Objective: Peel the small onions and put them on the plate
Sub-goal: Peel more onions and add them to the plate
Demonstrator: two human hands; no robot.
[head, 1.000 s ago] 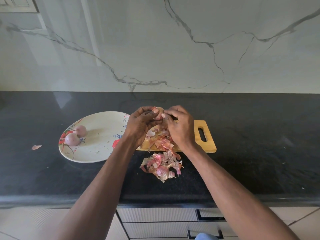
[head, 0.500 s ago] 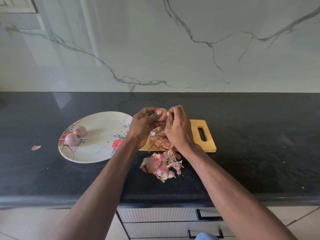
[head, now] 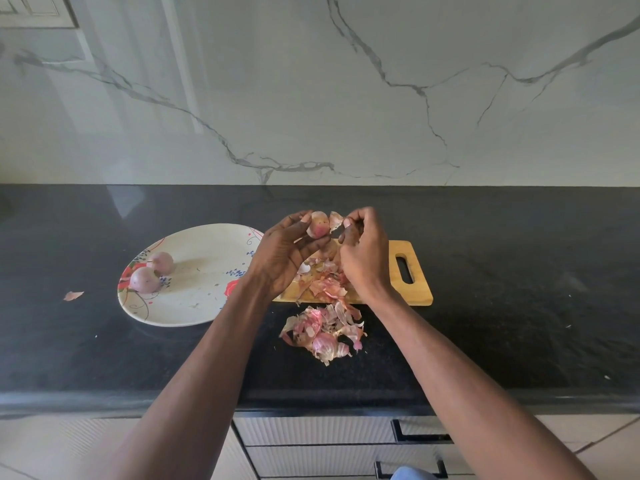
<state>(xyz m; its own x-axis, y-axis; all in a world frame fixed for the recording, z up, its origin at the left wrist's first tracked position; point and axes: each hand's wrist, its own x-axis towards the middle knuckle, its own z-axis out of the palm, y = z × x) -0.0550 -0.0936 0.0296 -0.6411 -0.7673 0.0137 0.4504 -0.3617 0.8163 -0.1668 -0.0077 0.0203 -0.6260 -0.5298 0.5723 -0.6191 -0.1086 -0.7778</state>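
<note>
My left hand (head: 287, 251) grips a small pink onion (head: 318, 226) between thumb and fingertips, above the far left end of the wooden cutting board (head: 417, 271). My right hand (head: 363, 254) pinches a strip of papery skin (head: 335, 220) that still hangs from the onion's right side. Two peeled onions (head: 152, 271) lie together on the left part of the oval floral plate (head: 201, 306). Loose skins cover the board under my hands.
A heap of pink onion skins (head: 323, 332) lies on the black counter in front of the board. One stray skin (head: 72, 295) sits left of the plate. A marble wall rises behind the counter; drawers (head: 346, 445) run below its front edge.
Both hands rose slightly and drew apart. The onion is now plainly exposed in my left hand, and my right hand has pulled a skin strip away to the right.
</note>
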